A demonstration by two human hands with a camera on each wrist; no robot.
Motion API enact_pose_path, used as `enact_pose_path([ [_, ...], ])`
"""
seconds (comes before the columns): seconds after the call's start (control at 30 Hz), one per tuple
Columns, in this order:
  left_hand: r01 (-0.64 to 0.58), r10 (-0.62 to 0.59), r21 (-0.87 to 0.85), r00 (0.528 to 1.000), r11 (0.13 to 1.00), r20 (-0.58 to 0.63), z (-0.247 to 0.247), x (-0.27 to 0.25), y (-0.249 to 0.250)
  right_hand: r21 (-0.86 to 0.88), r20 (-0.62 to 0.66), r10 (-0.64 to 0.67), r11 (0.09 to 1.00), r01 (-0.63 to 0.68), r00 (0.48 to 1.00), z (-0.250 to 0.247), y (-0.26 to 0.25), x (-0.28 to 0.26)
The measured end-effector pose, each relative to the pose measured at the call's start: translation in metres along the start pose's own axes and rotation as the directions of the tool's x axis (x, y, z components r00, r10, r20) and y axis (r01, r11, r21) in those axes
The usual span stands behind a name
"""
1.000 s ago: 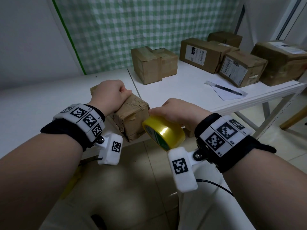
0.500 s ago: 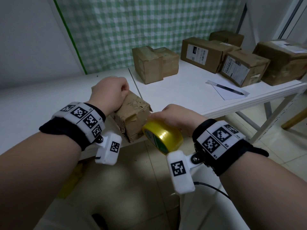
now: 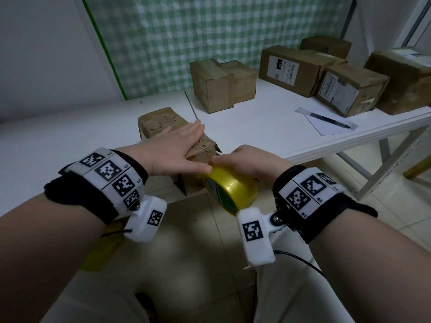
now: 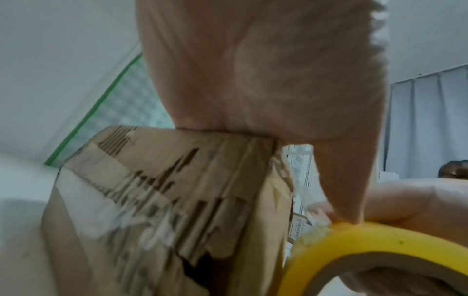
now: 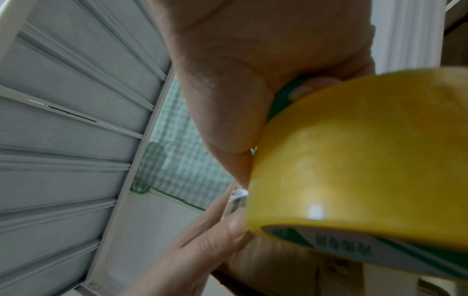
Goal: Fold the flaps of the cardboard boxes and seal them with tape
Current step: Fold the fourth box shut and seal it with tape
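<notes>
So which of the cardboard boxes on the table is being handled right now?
The worn small box at the table's near edge: the left hand lies flat on it, the right hand holds yellow tape beside it. The others sit untouched farther back.

My white table [image 3: 268, 127] carries a worn box [image 3: 161, 123] at its near edge, more boxes [image 3: 221, 86] along the far side, and a pen [image 3: 330, 120] on paper [image 3: 326, 129] at right.
</notes>
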State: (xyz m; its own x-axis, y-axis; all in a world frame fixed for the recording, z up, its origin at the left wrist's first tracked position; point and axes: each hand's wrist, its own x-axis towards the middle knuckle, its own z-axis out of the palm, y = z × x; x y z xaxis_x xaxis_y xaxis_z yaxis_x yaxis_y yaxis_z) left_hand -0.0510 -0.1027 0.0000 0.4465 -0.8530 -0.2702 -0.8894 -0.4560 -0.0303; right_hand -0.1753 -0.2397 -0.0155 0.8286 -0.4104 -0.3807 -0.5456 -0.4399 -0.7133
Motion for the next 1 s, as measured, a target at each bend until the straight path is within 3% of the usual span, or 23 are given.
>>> enact_pose_path([
  [0.7, -0.183, 0.186, 0.044, 0.979, 0.982, -0.079, 0.010, -0.013, 0.003, 0.065, 0.012, -0.005, 0.998, 0.004, 1.000, 0.005, 0.000, -0.002],
  [0.83, -0.141, 0.140, -0.017, 0.989, 0.990, -0.049, 0.004, -0.012, -0.012, 0.190, 0.047, -0.043, 0.981, 0.034, 0.998, 0.007, -0.001, -0.004],
  [1.0, 0.006, -0.005, -0.070, 1.000, 0.998, 0.003, -0.001, -0.013, -0.024, 0.193, 0.201, -0.117, 0.978, 0.077, 0.973, 0.014, -0.005, -0.006],
])
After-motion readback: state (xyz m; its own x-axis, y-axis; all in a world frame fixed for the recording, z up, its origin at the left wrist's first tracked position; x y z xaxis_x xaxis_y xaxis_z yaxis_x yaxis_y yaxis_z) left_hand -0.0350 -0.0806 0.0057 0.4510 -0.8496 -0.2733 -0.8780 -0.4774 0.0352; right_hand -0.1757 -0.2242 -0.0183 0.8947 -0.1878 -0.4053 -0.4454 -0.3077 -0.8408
